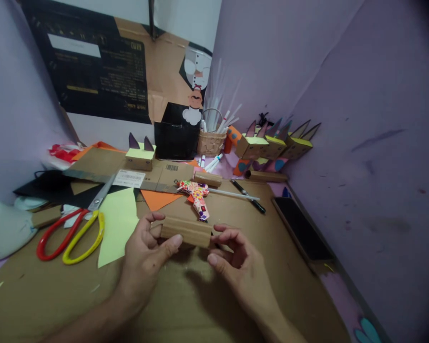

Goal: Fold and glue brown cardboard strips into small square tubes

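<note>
My left hand grips the left end of a small folded cardboard tube, thumb on the near side and fingers behind. The tube lies level above the cardboard work surface. At its right end is my right hand, thumb and curled fingers apart; whether a fingertip touches the tube I cannot tell. Just beyond the tube lies a flower-patterned glue gun with a glue stick at its back.
Scissors with red and yellow handles and pale green paper lie at left. A phone rests at right beside a black marker. Eared cardboard boxes, a basket of glue sticks and a black box stand behind.
</note>
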